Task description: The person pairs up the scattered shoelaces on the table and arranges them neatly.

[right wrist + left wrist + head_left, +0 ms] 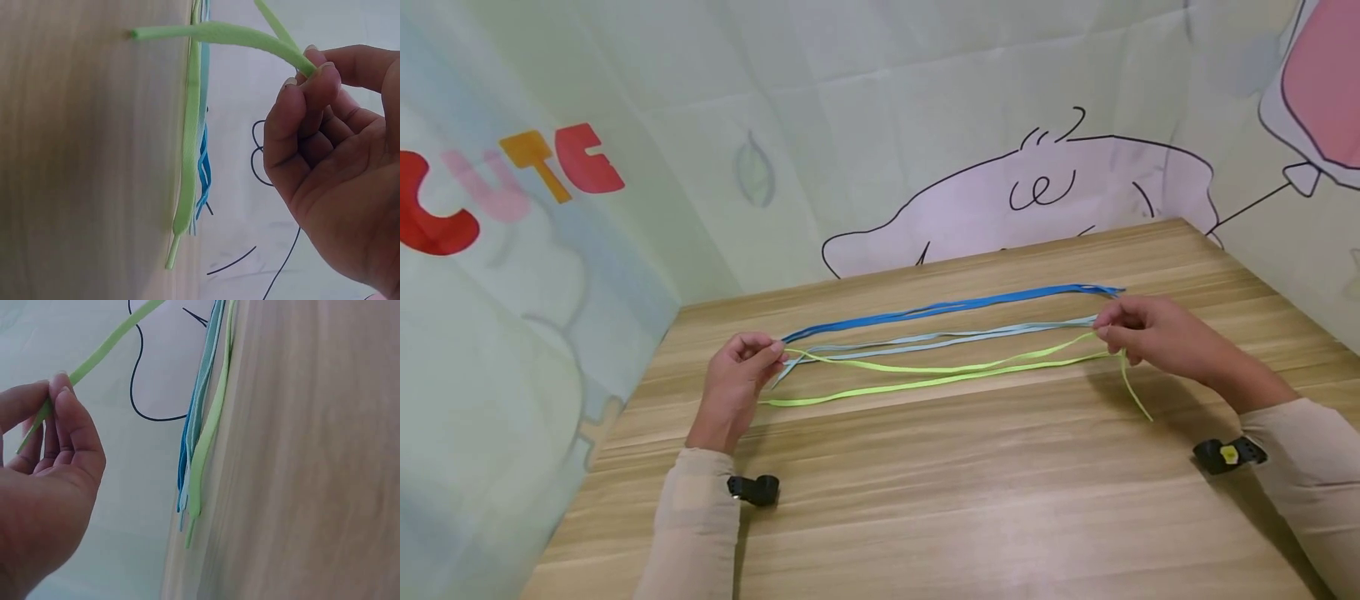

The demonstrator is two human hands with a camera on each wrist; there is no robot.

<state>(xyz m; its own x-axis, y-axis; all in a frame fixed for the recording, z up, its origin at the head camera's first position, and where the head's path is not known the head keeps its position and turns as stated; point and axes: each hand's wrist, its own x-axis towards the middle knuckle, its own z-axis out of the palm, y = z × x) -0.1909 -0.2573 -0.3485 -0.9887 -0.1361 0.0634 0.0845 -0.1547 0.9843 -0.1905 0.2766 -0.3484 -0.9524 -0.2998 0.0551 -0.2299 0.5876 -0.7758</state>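
Observation:
A green shoelace (917,369) hangs in a shallow sag between the two hands, raised above the table. The left hand (735,382) pinches it near one end between thumb and fingers; a short tip pokes out past the grip in the left wrist view. The right hand (1157,333) pinches the other part, and a free end (162,31) dangles beyond its fingertips. Below lies a second green shoelace (917,384), stretched out on the tabletop. Behind it are light blue shoelaces (955,335) and, farthest back, dark blue shoelaces (955,307), all roughly parallel.
The wood-grain table (970,500) fills the foreground. Printed cloth (760,108) with drawings and letters hangs behind and at both sides. A black camera strap sits on the left wrist (755,490) and another on the right wrist (1228,455).

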